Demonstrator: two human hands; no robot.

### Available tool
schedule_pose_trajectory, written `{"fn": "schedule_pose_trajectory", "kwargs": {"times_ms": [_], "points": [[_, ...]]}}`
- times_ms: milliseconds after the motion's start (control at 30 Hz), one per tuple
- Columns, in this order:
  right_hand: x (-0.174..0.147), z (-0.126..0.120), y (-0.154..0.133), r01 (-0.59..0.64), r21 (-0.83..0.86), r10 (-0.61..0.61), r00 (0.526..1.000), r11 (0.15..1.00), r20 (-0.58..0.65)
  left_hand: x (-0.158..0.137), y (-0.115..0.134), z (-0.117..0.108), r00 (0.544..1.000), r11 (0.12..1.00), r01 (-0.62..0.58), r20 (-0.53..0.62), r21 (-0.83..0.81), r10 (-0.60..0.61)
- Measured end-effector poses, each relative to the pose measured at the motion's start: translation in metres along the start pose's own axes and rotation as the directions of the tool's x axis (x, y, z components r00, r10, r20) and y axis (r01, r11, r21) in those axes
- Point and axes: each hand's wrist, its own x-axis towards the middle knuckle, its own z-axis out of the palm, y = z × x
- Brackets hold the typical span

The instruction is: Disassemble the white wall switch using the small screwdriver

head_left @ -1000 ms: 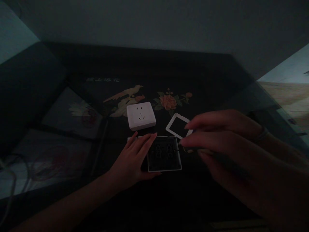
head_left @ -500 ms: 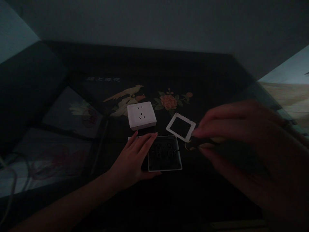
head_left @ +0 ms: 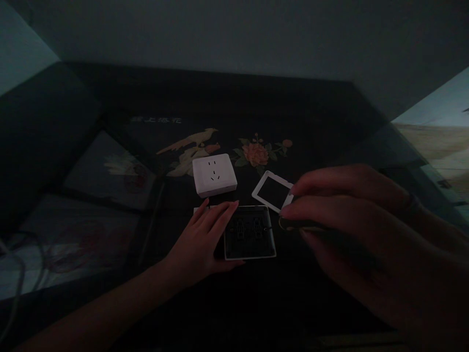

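Observation:
My left hand grips a white-rimmed electrical box, fingers over its left part and thumb along the near edge. Inside, the box is black, with two small raised blocks side by side. My right hand is closed around what looks like a screwdriver, pinched between thumb and fingers. Its handle is mostly hidden, and a thin shaft seems to reach the box's right side. Just beyond the fingertips lies a white square frame. A white wall socket rests behind the box, face up.
The dark tabletop carries a painted bird, a flower and some writing. A grey wall rises behind it. Pale cables hang at the left edge. Light is dim.
My right hand has shifted slightly left and its fingers have turned around the tool, covering more of the handle. My left hand and the box have stayed put.

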Motion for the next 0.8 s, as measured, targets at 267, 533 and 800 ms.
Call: {"fn": "schedule_pose_trajectory", "kwargs": {"times_ms": [267,533,800], "points": [[0.005,0.003,0.005,0.065,0.045,-0.066,0.998,0.997,0.017,0.0,0.0,-0.001,1.0,1.0,0.0,0.021,0.006,0.0],[0.003,0.001,0.0,0.068,0.072,-0.071,0.997,0.995,0.031,0.0,-0.001,0.001,1.0,1.0,-0.002,0.011,0.03,0.001],[0.011,-0.005,0.003,0.049,0.104,-0.055,0.997,0.993,0.061,0.0,-0.001,0.0,1.0,0.999,-0.023,0.011,0.025,0.023]]}}
